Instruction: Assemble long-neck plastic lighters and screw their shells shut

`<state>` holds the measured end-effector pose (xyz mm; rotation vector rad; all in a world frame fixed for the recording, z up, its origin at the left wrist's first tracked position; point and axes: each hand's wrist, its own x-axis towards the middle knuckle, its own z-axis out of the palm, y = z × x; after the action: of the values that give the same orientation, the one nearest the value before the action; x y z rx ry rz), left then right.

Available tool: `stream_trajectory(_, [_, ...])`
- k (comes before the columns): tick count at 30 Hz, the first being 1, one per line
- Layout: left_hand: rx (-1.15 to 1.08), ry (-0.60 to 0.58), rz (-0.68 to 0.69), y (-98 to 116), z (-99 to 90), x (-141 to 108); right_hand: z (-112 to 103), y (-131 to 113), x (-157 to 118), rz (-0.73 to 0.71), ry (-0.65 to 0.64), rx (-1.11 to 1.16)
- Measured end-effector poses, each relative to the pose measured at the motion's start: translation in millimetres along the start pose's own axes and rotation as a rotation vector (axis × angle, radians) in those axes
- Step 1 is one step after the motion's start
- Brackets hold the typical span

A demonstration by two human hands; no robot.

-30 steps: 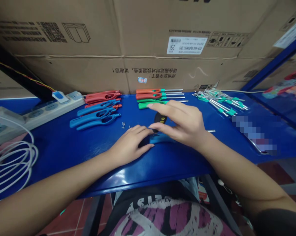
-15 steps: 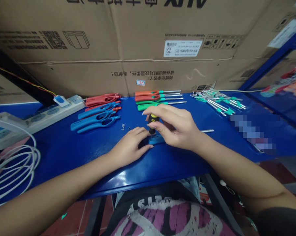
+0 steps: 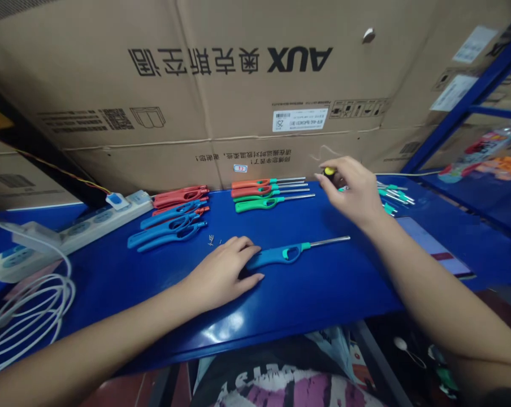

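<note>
My left hand [image 3: 225, 268] is closed on the handle end of a blue gas lighter [image 3: 276, 256], which lies flat on the table with its metal tube pointing right. Raised above the table at the right, my right hand [image 3: 353, 189] grips a short black-and-yellow screwdriver [image 3: 329, 172]; its tip is hidden. Several small screws [image 3: 211, 240] lie just beyond my left hand. Past the lighter, a row of red, orange and green lighters with tubes [image 3: 262, 204] rests near the box. Behind my right hand lie several metal tubes with green ends [image 3: 393, 195], partly covered.
Blue and red lighter handles without tubes [image 3: 170, 226] are stacked at the left. Beside them runs a power strip [image 3: 77, 232] with a coiled white cable [image 3: 26, 316]. A large cardboard box [image 3: 238, 113] stands along the back. A phone-like flat object [image 3: 436, 246] lies at the right.
My right hand has lifted the screwdriver off the blue lighter and moved right and away. The lighter now shows fully apart from its held end. The view has tilted up slightly.
</note>
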<state>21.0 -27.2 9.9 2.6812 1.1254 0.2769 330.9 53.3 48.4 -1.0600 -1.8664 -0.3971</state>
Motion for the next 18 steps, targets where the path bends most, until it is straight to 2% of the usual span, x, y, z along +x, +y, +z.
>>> stream_trajectory(3, [0.037, 0.002, 0.002, 1.0, 3.1, 12.4, -0.2, 28.2, -7.4, 0.087, 0.002, -0.105])
stream_trajectory(6, [0.003, -0.002, 0.033, -10.1, -2.9, 30.6, 0.8, 41.4, -11.8, 0.135, 0.014, -0.118])
stream_trajectory(10, [0.003, 0.116, 0.059, -43.0, -22.9, 58.3, -1.3, 46.7, -11.0, 0.167, 0.004, -0.129])
stream_trajectory(13, [0.044, 0.217, 0.017, -69.4, -32.5, 77.6, -2.9, 47.2, -10.5, 0.201, 0.000, -0.119])
stream_trajectory(18, [0.101, 0.235, -0.002, -94.1, -25.8, 99.3, 0.6, 46.5, -14.9, 0.218, -0.129, -0.095])
